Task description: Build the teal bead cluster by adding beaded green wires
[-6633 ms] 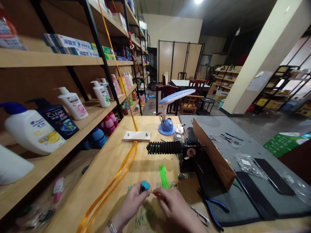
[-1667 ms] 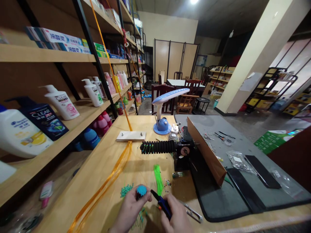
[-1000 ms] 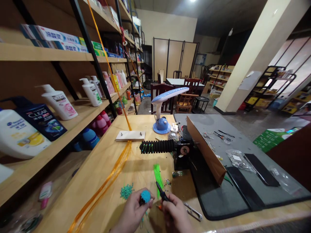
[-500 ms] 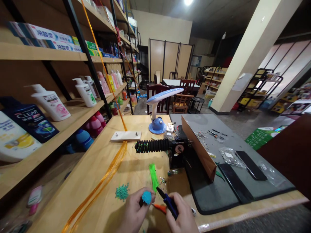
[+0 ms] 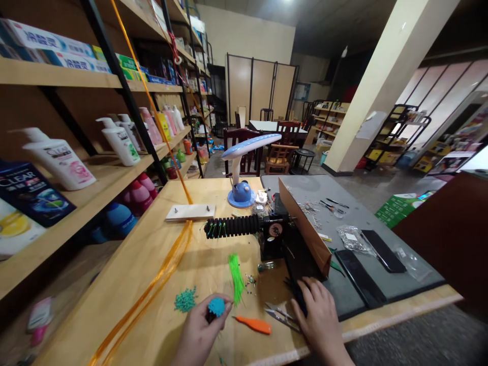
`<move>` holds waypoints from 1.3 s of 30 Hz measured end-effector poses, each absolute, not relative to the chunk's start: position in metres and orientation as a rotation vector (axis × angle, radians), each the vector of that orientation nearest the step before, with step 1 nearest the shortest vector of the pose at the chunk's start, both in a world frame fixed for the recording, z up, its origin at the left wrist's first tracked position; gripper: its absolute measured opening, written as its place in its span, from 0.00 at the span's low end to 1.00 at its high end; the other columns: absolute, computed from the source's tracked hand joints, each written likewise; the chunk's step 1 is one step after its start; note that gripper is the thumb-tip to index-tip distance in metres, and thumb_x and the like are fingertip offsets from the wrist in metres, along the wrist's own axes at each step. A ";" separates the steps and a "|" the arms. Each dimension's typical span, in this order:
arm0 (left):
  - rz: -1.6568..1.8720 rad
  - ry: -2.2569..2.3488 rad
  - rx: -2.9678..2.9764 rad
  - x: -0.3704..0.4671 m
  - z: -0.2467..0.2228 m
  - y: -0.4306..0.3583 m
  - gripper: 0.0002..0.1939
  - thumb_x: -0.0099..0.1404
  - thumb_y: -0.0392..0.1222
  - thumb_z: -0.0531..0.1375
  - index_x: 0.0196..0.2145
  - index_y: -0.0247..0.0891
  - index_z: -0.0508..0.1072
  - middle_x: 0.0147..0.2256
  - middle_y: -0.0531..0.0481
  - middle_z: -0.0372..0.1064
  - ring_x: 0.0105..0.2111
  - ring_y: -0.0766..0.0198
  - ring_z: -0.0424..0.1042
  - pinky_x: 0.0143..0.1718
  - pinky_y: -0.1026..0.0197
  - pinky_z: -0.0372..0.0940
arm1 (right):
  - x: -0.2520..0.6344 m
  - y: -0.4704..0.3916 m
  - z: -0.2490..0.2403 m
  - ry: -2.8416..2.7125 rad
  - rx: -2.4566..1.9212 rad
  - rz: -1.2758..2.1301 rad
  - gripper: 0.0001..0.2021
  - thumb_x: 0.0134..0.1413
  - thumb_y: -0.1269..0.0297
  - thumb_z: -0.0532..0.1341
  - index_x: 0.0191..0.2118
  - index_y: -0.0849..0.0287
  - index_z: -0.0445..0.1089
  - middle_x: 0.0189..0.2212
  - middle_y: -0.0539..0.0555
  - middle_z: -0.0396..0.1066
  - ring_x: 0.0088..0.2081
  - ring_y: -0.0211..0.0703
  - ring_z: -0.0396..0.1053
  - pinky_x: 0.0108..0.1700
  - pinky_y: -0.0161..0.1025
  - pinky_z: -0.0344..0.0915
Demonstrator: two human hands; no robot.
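My left hand (image 5: 202,328) is closed around a small thing with a round, bumpy turquoise top (image 5: 216,307); its lower part is hidden in the fingers. My right hand (image 5: 318,312) lies over the right side of the table, fingers stretched and apart, touching dark-handled pliers (image 5: 300,299) beneath them. An orange-handled pointed tool (image 5: 253,324) lies between the hands, with metal scissors or snips (image 5: 282,316) beside it. Beyond my left hand are a bunch of bright green strands (image 5: 236,279) and a pile of teal beads (image 5: 185,300).
A black ridged roller (image 5: 232,227) on a small motor unit (image 5: 273,231) stands mid-table, before a blue desk lamp (image 5: 242,193). Orange threads (image 5: 160,274) run from a white plate (image 5: 190,213). An upright brown board (image 5: 305,229) edges the grey mat (image 5: 328,203). Stocked shelves (image 5: 141,157) flank the left.
My right hand has moved right, carrying the pliers from beside my left hand to the mat's edge, and its fingers have spread. The orange-handled tool and the scissors are now uncovered. The view shifted slightly.
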State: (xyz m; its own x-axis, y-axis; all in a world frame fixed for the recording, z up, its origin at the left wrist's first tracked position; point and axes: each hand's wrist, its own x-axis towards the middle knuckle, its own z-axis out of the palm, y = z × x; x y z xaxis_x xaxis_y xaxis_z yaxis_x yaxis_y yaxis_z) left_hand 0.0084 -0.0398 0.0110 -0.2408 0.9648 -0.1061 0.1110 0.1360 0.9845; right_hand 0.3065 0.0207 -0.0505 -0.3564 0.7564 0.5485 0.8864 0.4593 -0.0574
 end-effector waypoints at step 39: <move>1.472 1.300 0.658 0.034 -0.022 -0.028 0.23 0.51 0.61 0.70 0.30 0.38 0.73 0.20 0.62 0.56 0.19 0.71 0.53 0.20 0.68 0.50 | 0.158 -0.001 -0.049 -1.802 -1.084 1.143 0.14 0.67 0.55 0.54 0.33 0.56 0.67 0.24 0.47 0.66 0.26 0.38 0.64 0.29 0.32 0.55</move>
